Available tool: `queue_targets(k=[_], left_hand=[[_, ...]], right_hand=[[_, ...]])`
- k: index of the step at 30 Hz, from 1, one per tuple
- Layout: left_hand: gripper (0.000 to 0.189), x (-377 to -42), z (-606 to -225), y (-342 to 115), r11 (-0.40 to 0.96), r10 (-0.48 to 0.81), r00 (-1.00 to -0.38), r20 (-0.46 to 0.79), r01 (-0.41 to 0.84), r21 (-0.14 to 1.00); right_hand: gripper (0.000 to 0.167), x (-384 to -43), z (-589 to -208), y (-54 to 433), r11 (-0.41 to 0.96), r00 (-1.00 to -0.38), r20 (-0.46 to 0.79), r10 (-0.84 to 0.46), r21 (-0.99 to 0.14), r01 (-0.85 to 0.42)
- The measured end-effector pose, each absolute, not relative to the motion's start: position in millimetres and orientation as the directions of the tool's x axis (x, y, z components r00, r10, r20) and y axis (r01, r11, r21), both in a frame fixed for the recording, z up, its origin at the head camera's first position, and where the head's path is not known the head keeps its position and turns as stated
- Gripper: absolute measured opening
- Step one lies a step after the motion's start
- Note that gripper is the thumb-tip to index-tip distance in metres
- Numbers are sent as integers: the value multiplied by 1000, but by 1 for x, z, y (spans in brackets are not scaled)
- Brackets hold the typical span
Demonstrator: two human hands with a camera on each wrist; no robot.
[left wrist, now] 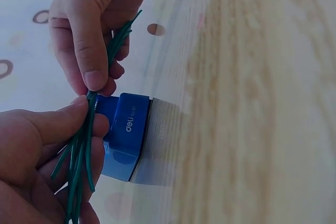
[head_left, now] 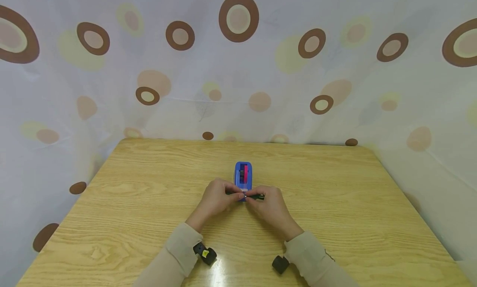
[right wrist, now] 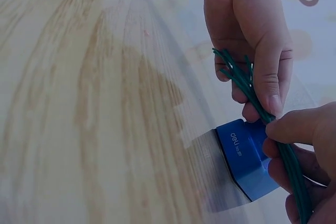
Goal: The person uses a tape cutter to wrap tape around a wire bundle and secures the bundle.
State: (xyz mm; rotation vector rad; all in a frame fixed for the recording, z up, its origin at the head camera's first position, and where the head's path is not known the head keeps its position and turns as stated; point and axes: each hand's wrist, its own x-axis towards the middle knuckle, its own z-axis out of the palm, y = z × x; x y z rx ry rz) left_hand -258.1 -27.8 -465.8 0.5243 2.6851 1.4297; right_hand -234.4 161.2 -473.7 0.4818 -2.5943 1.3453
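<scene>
In front of me both hands meet at the near end of a blue tape dispenser (head_left: 250, 177). My left hand (head_left: 220, 196) pinches a bundle of thin dark green strands (left wrist: 79, 166) between thumb and fingers. My right hand (head_left: 271, 204) pinches the same bundle right beside it, so the fingertips nearly touch. Loose strand ends fan out on the left hand's side; on the right hand's side the bundle (right wrist: 294, 171) runs closer together. Whether tape is around the strands is hidden by the fingers. A pink-red wheel (head_left: 246, 174) sits inside the dispenser.
The dispenser stands on a wood-grain table (head_left: 149, 187). Behind the table and along its sides hangs a pale curtain (head_left: 238, 71) with brown ring patterns. A black wrist device (head_left: 205, 254) is at the left cuff, another (head_left: 280, 264) at the right.
</scene>
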Motion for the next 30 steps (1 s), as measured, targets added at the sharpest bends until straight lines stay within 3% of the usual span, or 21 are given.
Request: queue_targets(k=[12,20,30], left_hand=[[11,-259,-463,-33,503,335,-939,81,251,827],[15,-264,-461,-36,501,387,-916,104,303,811],[23,-265,-466,-37,458,352,-931,97,262,849]], right_hand=[[11,-233,-473,161,536,-931,309,-195,-761,-365],[11,-234,-474,161,529,-926,322,-196,-761,-377],[11,-234,-474,161,529,-921,330,-206,-755,-388]])
